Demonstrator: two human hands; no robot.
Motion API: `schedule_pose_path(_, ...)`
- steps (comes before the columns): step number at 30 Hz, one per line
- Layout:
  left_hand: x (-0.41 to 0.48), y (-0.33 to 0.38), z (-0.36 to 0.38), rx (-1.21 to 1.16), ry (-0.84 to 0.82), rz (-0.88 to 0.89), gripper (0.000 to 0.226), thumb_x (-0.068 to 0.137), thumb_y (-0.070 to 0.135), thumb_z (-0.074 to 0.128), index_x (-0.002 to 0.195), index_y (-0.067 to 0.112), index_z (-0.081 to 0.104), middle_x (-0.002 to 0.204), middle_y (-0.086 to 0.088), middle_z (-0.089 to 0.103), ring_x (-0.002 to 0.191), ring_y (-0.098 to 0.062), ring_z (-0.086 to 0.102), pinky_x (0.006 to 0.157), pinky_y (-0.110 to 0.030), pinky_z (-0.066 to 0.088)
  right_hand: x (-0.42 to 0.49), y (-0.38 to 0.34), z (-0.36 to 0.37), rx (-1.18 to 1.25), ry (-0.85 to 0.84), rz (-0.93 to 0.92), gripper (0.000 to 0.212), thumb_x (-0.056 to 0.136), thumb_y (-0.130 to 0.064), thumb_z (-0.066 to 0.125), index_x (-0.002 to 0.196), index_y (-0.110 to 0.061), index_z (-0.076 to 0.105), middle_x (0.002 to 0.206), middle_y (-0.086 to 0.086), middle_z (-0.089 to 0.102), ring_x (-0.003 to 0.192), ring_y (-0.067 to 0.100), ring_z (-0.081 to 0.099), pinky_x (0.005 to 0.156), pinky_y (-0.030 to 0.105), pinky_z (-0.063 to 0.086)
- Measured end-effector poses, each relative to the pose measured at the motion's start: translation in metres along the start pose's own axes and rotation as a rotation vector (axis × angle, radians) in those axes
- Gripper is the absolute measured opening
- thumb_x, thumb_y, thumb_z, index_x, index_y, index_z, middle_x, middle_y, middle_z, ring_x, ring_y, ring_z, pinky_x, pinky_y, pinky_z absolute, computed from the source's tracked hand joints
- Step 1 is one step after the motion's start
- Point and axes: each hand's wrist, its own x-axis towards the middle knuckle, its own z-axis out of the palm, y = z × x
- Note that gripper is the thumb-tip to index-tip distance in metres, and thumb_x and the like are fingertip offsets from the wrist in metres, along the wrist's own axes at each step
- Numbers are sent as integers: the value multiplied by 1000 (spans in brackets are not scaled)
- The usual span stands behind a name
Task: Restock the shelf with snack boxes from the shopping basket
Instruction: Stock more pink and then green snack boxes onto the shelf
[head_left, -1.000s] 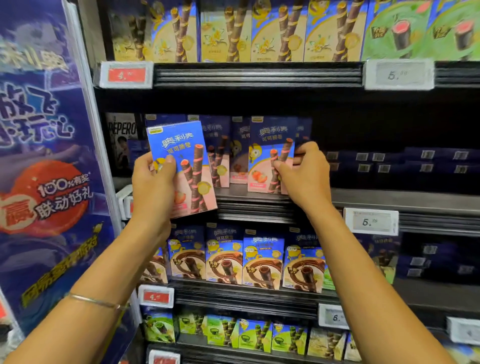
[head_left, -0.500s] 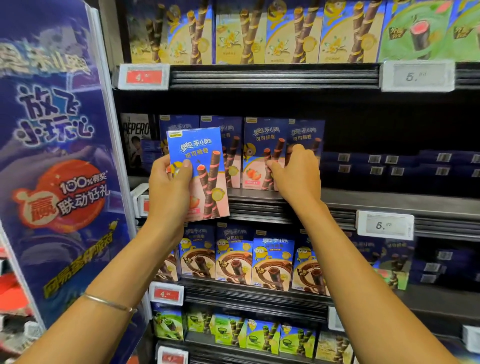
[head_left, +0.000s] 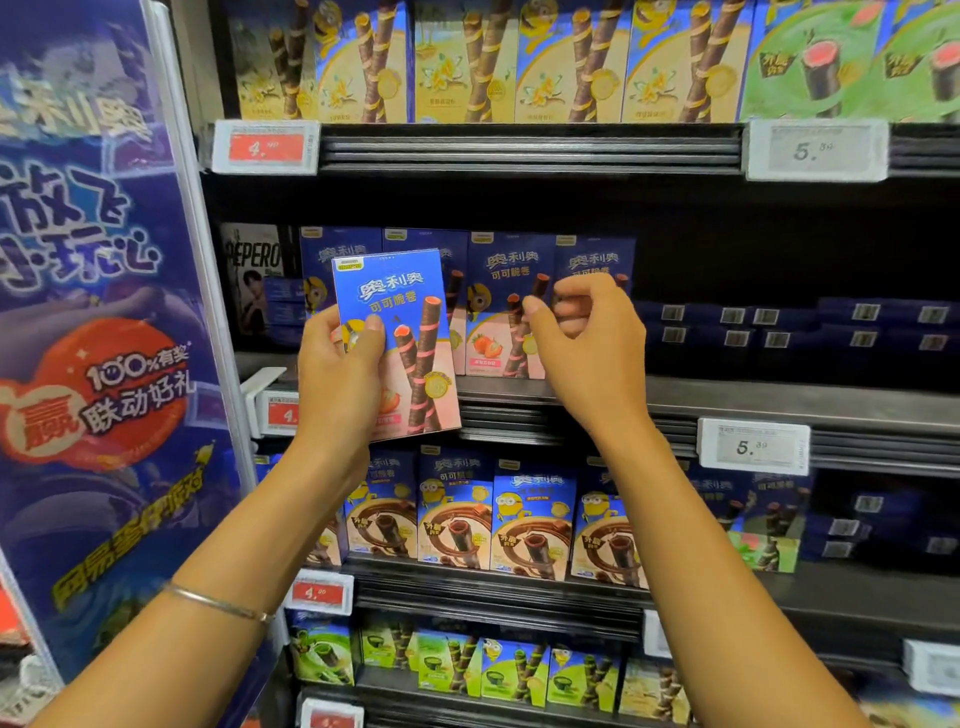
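Left hand (head_left: 340, 374) gripping — right hand (head_left: 589, 345) loosely curled, empty.

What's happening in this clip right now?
A person is stocking a store shelf. The left hand holds a blue strawberry wafer roll box upright in front of the middle shelf, not yet placed. The right hand, loosely curled and empty, hovers in front of the matching boxes already standing there. Other flavours fill the shelves above and below. No basket is in view.

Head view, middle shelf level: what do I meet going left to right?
Blue banner → Pepero box → left hand holding a strawberry box → right hand, empty → flat dark boxes.
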Motion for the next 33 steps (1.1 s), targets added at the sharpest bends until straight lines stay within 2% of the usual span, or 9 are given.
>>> schedule_pose_path(2,-1,-1,10,2,-22,16,13,108,23,53,120,26,57,130,-8,69,83,-9,69,51,-18,49,-12,-11,-5,114,-117,-8,38,90,-42,74,117,-18,63,110,0,65,97,9,65,81,24,55)
schedule_pose_path(6,-8,1,36,-55,-99,19,29,108,22,54,136,14,54,125,-9,72,88,-15,73,53,-20,51,-23,-21,-12,121,-287,-14,44,87,-37,77,123,-19,60,110,-6,65,96,7,66,81,20,56)
schedule_pose_path(9,-15,3,51,-57,-142,51,27,108,20,54,135,13,53,123,-6,72,89,-13,75,56,-18,53,-20,-18,-22,140,-282,23,32,89,-27,78,115,-21,60,97,-13,65,84,-1,67,74,19,59)
schedule_pose_path(14,-17,1,68,-21,-242,124,29,109,22,53,136,11,51,94,16,76,82,9,71,60,-11,53,-8,-2,-42,180,-217,108,32,89,-19,77,118,-18,64,98,-7,68,90,13,72,78,41,63)
schedule_pose_path(16,-11,1,66,73,-240,190,41,107,24,58,144,9,49,103,12,69,87,13,66,70,-8,51,0,7,-52,180,-128,127,29,88,-14,77,115,-18,64,94,-9,69,85,8,72,77,38,62)
schedule_pose_path(20,10,-2,45,307,-101,346,67,88,37,76,145,16,47,135,-10,54,123,-15,57,108,-33,47,15,30,-70,167,16,182,28,89,-10,73,116,-14,65,98,-1,73,84,9,73,79,39,62)
schedule_pose_path(22,23,-3,31,459,-6,391,86,79,46,77,150,13,41,145,-14,44,135,-25,46,117,-38,38,19,40,-72,130,21,209,29,91,-11,71,119,-15,64,98,-4,72,82,8,73,78,36,62)
schedule_pose_path(27,50,-5,8,666,124,289,121,74,46,91,163,8,17,158,-24,23,146,-41,23,119,-42,22,24,56,-66,47,55,229,27,93,-14,70,119,-16,62,95,-11,68,81,0,66,54,8,48)
schedule_pose_path(33,65,-6,-3,625,75,168,140,67,50,95,164,11,1,160,-26,16,148,-46,21,119,-54,27,30,57,-56,-102,66,196,25,95,-19,68,118,-16,61,113,5,69,100,20,65,73,27,51)
